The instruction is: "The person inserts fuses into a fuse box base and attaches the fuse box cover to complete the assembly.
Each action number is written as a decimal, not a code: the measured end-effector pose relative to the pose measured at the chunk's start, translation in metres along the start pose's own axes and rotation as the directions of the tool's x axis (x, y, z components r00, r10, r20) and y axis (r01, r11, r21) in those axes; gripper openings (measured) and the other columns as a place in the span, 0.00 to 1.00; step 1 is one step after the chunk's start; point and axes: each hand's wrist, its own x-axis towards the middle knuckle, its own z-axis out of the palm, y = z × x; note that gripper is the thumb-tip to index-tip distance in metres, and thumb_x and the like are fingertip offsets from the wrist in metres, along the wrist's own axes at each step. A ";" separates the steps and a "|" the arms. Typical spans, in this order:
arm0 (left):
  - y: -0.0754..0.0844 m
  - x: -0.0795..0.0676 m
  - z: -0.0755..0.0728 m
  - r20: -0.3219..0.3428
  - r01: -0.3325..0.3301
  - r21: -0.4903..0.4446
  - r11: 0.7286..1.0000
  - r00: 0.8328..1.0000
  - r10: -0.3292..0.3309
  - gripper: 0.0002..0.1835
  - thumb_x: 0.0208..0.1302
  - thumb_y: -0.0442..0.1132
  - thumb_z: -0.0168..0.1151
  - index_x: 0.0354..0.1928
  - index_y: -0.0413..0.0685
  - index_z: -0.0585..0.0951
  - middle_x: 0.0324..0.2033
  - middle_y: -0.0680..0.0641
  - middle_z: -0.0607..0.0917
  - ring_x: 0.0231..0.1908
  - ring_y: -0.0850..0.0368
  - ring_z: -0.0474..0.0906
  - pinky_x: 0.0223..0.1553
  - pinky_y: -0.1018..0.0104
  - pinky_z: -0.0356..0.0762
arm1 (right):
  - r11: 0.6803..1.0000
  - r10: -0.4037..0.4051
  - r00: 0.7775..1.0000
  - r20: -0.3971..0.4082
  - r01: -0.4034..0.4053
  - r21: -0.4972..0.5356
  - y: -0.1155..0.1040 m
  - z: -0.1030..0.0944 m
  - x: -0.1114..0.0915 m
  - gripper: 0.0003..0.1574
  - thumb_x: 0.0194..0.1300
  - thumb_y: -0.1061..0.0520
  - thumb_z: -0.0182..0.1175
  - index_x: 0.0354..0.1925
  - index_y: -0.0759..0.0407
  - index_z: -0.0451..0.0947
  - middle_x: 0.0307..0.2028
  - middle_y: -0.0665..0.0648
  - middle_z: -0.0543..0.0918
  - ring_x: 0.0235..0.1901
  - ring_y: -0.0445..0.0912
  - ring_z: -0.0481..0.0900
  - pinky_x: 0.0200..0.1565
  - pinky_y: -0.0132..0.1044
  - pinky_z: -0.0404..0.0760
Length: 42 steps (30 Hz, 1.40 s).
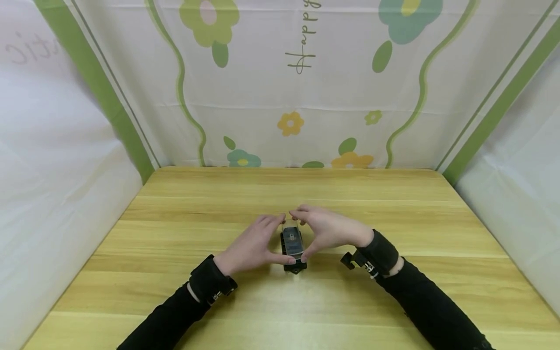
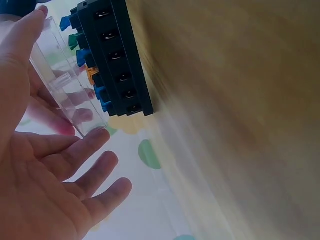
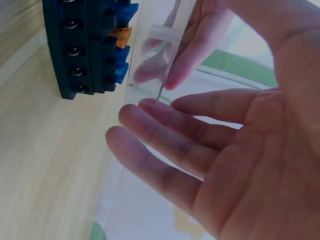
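A black fuse block [image 1: 295, 268] stands on the wooden table between the hands, with a clear plastic cover [image 1: 292, 239] over it. In the left wrist view, blue, green and orange blade fuses [image 2: 92, 75] stick up from the fuse block [image 2: 116, 56], and a gap separates them from the cover [image 2: 62, 82]. The left hand [image 1: 254, 247] holds the cover lengthwise, thumb at the near end and fingertips at the far end. From the other side, the right hand [image 1: 331, 228] grips the same ends. Its remaining fingers [image 3: 160, 152] stretch past the cover.
The light wooden table [image 1: 218, 194] extends around the hands. Behind it hangs a white flower-print cloth [image 1: 253, 87], and white cloth walls [image 1: 520, 194] close off both sides. Black wrist straps with small mounts [image 1: 379, 253] sit on both wrists.
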 end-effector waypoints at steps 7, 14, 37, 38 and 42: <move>0.000 0.000 0.004 0.007 -0.028 0.011 1.000 1.000 0.028 0.58 0.49 0.75 0.58 0.73 0.43 0.56 0.64 0.45 0.67 0.64 0.49 0.60 0.62 0.55 0.57 | 0.996 0.003 1.000 -0.012 -0.004 -0.093 -0.004 0.004 -0.001 0.68 0.40 0.35 0.75 0.69 0.68 0.58 0.61 0.58 0.68 0.53 0.48 0.73 0.51 0.36 0.73; 0.000 -0.002 0.005 0.036 -0.036 0.049 0.998 0.999 0.034 0.56 0.50 0.74 0.57 0.72 0.43 0.59 0.64 0.44 0.67 0.64 0.48 0.60 0.64 0.55 0.54 | 0.993 0.019 1.000 0.014 -0.017 -0.114 -0.006 0.006 -0.001 0.68 0.41 0.35 0.74 0.70 0.66 0.58 0.65 0.60 0.64 0.60 0.51 0.67 0.56 0.38 0.69; 0.006 -0.005 0.000 0.024 -0.118 0.152 0.981 0.993 0.116 0.51 0.53 0.71 0.58 0.68 0.39 0.66 0.61 0.42 0.70 0.60 0.48 0.65 0.62 0.53 0.57 | 0.989 0.067 0.997 0.034 -0.061 -0.134 -0.010 0.008 -0.004 0.65 0.44 0.34 0.72 0.71 0.61 0.57 0.66 0.58 0.63 0.61 0.50 0.67 0.54 0.39 0.71; 0.006 -0.005 0.000 0.022 -0.120 0.152 0.981 0.993 0.117 0.50 0.53 0.71 0.58 0.68 0.39 0.66 0.61 0.42 0.70 0.60 0.48 0.65 0.62 0.53 0.57 | 0.988 0.071 0.997 0.036 -0.065 -0.139 -0.011 0.008 -0.005 0.65 0.44 0.34 0.72 0.71 0.60 0.57 0.65 0.58 0.63 0.60 0.50 0.67 0.54 0.39 0.71; 0.006 -0.004 0.001 0.020 -0.118 0.151 0.981 0.993 0.116 0.50 0.53 0.72 0.57 0.67 0.40 0.67 0.61 0.43 0.70 0.60 0.49 0.65 0.63 0.55 0.56 | 0.985 0.080 0.996 0.041 -0.073 -0.156 -0.012 0.008 -0.005 0.65 0.44 0.34 0.72 0.71 0.62 0.58 0.65 0.58 0.63 0.61 0.50 0.67 0.55 0.39 0.70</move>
